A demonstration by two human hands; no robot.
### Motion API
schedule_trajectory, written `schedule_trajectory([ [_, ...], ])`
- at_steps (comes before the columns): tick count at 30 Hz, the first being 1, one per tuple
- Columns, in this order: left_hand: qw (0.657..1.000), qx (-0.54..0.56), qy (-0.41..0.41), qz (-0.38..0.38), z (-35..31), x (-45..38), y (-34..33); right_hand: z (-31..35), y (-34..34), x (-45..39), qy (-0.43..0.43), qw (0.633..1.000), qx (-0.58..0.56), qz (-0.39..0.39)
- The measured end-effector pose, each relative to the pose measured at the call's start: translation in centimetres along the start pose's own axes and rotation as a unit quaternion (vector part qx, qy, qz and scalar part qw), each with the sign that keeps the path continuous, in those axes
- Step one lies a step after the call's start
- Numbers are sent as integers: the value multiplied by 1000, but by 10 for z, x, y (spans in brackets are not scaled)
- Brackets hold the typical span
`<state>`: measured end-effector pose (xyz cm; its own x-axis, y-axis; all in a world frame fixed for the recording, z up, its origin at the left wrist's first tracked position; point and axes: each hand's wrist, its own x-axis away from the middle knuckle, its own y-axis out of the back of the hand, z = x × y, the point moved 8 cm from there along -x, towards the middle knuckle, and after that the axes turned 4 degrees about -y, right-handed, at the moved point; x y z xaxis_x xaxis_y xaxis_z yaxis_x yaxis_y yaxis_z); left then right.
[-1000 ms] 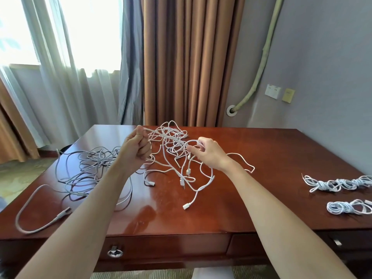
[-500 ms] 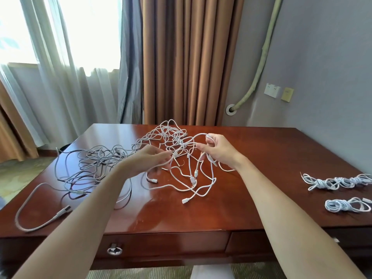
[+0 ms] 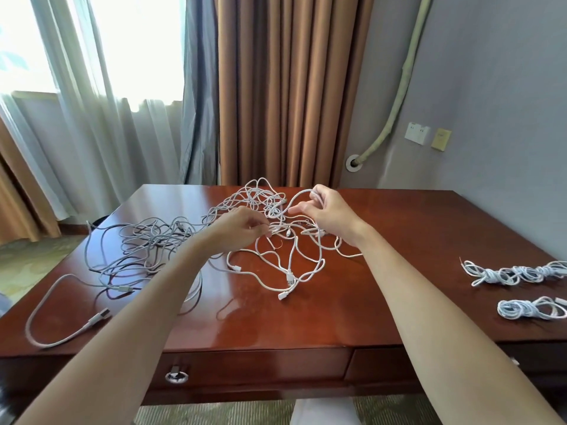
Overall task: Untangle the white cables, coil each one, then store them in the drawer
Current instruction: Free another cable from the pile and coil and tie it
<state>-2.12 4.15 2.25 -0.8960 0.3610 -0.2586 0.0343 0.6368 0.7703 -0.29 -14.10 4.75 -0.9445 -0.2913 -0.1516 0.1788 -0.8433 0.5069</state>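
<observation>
Here, at the centre of the frame, two bare hands work a loose snarl of thin white cables [image 3: 276, 240] lifted partly off a glossy reddish-brown wooden desk [image 3: 429, 240]. The left hand [image 3: 236, 228] pinches a strand between thumb and curled fingers near the knot's middle; the right hand [image 3: 328, 213], slightly higher and to the right, pinches a looping strand between thumb and fingertips, its other fingers curled. Small rectangular plugs dangle from the snarl toward the desk's near edge. A second, flatter tangle of greyish-white cables [image 3: 144, 246] sprawls across the left of the desk, one long end [image 3: 55, 320] curving to the lower left. At the right edge lie two coiled bundles [image 3: 518, 273], one knotted and elongated, the other [image 3: 530, 308] a compact oval below it. Two drawer fronts show beneath the desktop, the left drawer [image 3: 254, 368] bearing a round metal pull, both closed.
</observation>
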Motion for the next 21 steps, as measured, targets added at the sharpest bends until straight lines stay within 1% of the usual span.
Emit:
schedule_trajectory([
  [2,999,29,-19,-19,-13,0,4,3,-12,5,-4,999,0,42],
  [4,998,37,-41,-30,-23,-1,6,7,-21,8,2,998,-22,65],
  [8,998,20,-60,-22,-28,-2,3,12,-25,10,30,999,-30,32],
  [11,995,31,-57,-69,-22,3,10,1,-13,5,-1,997,-70,-22],
  [12,994,38,-44,-95,-17,5,14,-8,-5,2,-25,994,-98,-50],
  [13,991,42,-28,-122,-12,9,19,-18,6,1,-54,985,-126,-100],
  [14,988,40,-12,-147,-7,14,25,-31,21,2,-86,971,-144,-171],
  [16,982,23,29,-187,7,22,34,-54,50,11,-144,920,-178,-318],
  [17,978,15,54,-200,14,26,36,-61,59,19,-160,896,-189,-369],
  [19,970,22,93,-221,28,30,34,-69,70,27,-162,867,-196,-429],
  [21,953,75,131,-262,41,35,33,-76,76,30,-168,847,-217,-456],
])
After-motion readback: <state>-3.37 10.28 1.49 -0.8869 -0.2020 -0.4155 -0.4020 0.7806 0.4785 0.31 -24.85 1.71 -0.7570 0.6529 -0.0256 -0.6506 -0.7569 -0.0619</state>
